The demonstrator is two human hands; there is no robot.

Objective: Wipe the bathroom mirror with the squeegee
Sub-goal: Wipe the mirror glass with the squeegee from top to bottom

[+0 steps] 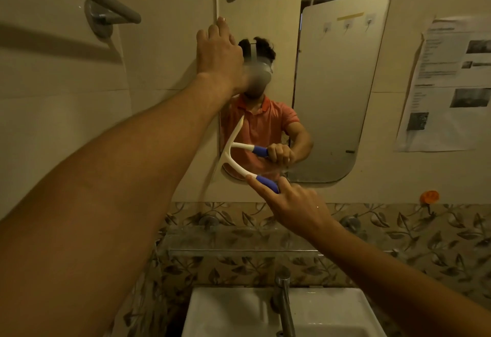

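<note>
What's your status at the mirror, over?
Left hand open, resting on mirror, upper left edge. Right hand grips squeegee, blade on glass lower left. Left forearm crosses above blade.

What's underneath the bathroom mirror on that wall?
Below the mirror runs a leaf-patterned tile band with a glass shelf, then a tap over a white sink. The right hand, holding the squeegee, and its forearm cover part of the shelf's right side.

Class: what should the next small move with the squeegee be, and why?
Probably draw the squeegee rightwards across the mirror: its blade lies upright against the glass at the lower left edge, the right hand grips the handle, and the left hand rests on the edge above.
</note>
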